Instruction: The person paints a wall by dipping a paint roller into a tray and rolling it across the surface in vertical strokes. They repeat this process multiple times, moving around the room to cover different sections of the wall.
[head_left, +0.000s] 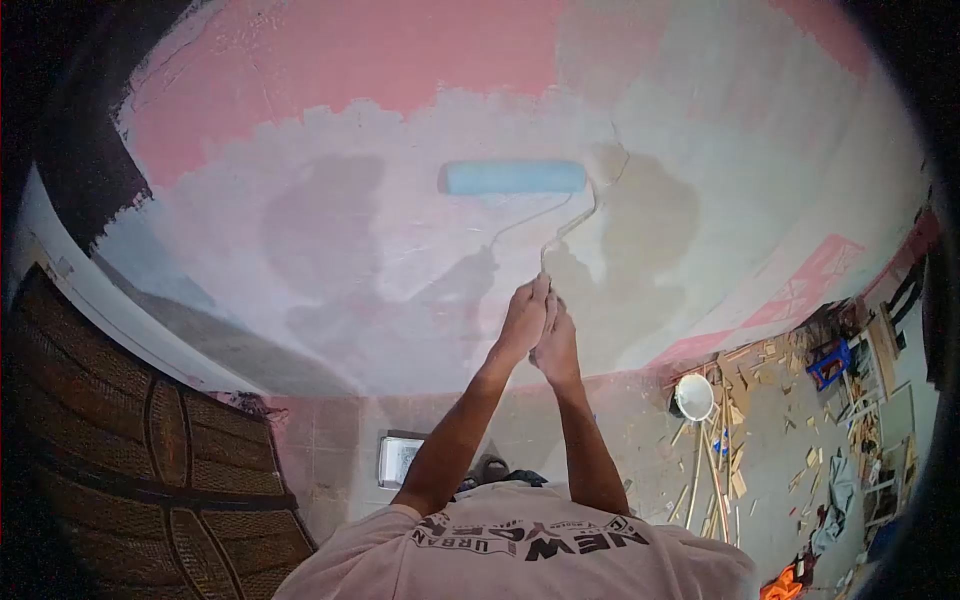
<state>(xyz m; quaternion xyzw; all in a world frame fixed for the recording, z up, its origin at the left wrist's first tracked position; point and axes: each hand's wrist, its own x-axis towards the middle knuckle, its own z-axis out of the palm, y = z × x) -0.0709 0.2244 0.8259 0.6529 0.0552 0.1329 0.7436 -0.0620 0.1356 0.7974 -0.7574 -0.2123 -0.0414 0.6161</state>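
A paint roller with a light blue sleeve [515,178] lies level against the wall [400,230]. Its bent wire frame runs down from the right end to the handle, which my fingers mostly hide. My left hand [524,318] is wrapped round the upper part of the handle. Just below and to the right, my right hand [556,340] is closed round the same handle, touching the left. Pale paint covers the wall around the roller, with pink [350,55] showing above it. Shadows of my head, arms and the roller fall on the wall.
A white bucket [694,398] stands on the floor at right, long thin sticks beside it. Scattered wood scraps [770,375] and a blue stool [829,365] lie beyond. A brown panelled door [160,430] is at left. A white tray-like object [400,458] sits near my feet.
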